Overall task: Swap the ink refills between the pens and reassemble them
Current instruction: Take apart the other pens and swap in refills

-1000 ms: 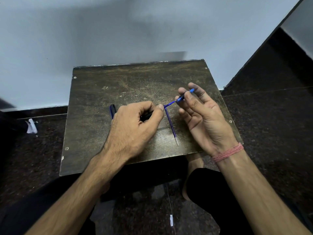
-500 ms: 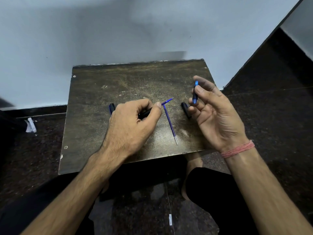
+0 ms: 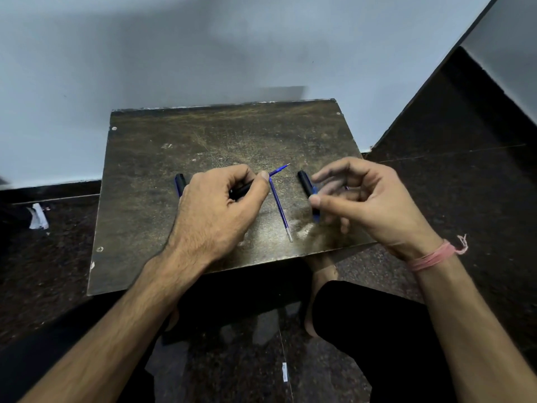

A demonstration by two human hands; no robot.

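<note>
Gripping a black pen barrel (image 3: 239, 190) whose blue refill tip (image 3: 279, 170) juts out, the left hand (image 3: 220, 210) rests on the worn table (image 3: 162, 175). Loosely curled and blurred, the right hand (image 3: 363, 199) touches a second pen (image 3: 308, 187); its grasp is unclear. A loose refill (image 3: 280, 210) lies between them.
</note>
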